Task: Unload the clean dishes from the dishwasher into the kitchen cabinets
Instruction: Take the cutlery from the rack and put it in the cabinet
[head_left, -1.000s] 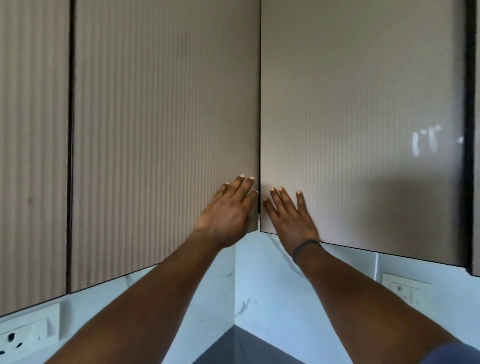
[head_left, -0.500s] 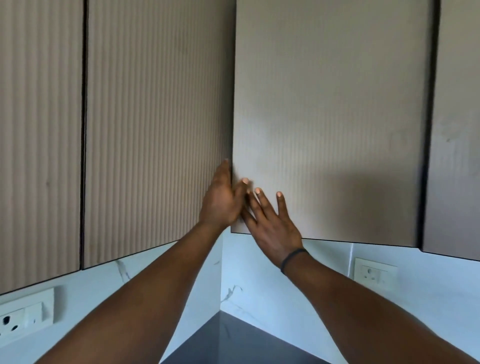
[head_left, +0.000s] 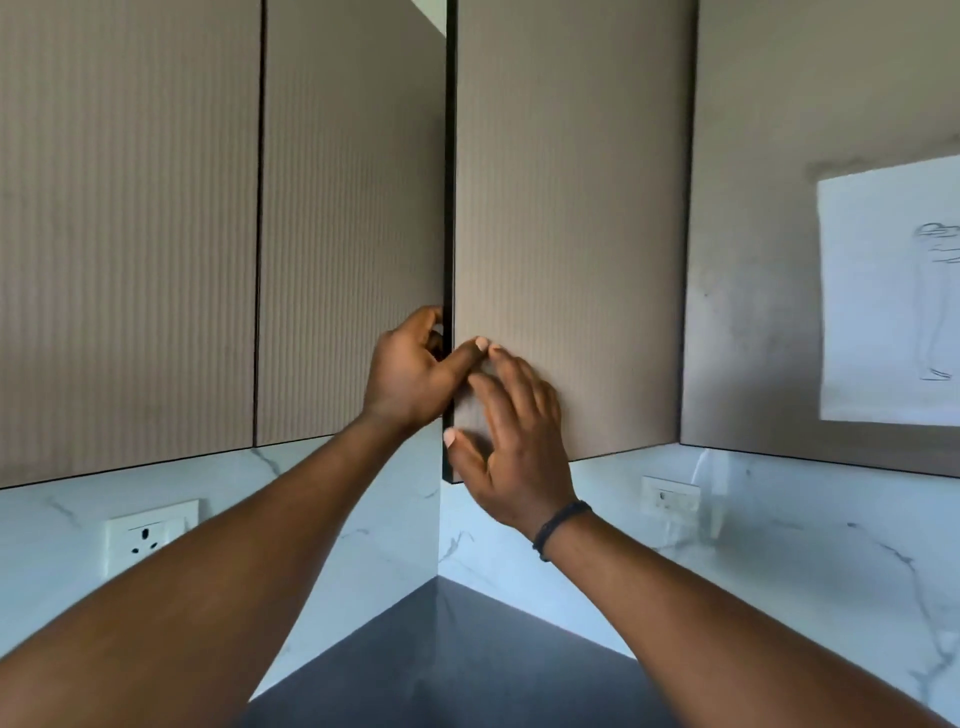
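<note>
since a moment ago the corner cabinet door (head_left: 566, 218) is swinging out – a dark gap is now showing along its left edge where both hands were lying flat on closed fronts. the left hand (head_left: 410, 374) is hooking its fingers behind that edge with the thumb pressing on the front, clamped on the door; the right hand (head_left: 511, 447) is resting on the ribbed face just beside it, fingers spread and loose, gripping nothing. as a judgement, this is the opening step for putting dishes away – no dish is in view, and neither is the dishwasher. the cabinet's inside is hidden behind the door, so i cannot tell what it is holding. the neighbouring door (head_left: 353, 223) on the left is staying closed. further out, a paper sheet (head_left: 883, 296) is hanging on the right-hand front, a wall socket (head_left: 150, 535) is sitting on the marble backsplash, and the dark surface (head_left: 467, 654) is lying below in the corner.
</note>
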